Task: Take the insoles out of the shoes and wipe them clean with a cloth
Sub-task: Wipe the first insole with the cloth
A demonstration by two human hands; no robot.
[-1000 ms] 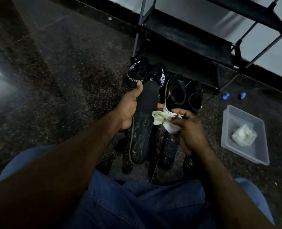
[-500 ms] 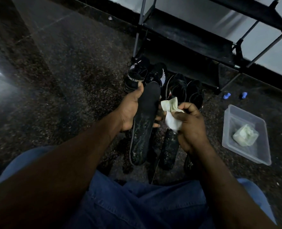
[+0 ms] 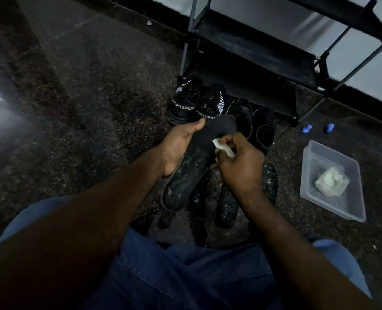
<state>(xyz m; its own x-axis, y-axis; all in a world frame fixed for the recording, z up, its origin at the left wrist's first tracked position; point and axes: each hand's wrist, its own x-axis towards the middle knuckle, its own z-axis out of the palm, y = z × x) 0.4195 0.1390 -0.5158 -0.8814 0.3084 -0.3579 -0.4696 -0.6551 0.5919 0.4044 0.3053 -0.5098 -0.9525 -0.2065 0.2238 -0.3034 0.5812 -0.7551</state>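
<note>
Fingers (image 3: 241, 143) of the right hand (image 3: 239, 168) curl around a pale cloth (image 3: 223, 148) and press it to the far part of a black insole (image 3: 192, 168). The left hand (image 3: 177, 146) grips that insole from its 9 o'clock side, palm up, thumb over the edge. Both forearms reach forward. The insole's long axis runs from 7 o'clock to 1 o'clock, its far end towards four black shoes (image 3: 183, 104) at 12 o'clock. Three spare insoles (image 3: 227, 204) lie on the floor (image 3: 96, 108) below. At 3 o'clock, one clear tub (image 3: 319, 153) holds a second cloth (image 3: 331, 181); two small blue objects (image 3: 307, 128) sit beyond it.
</note>
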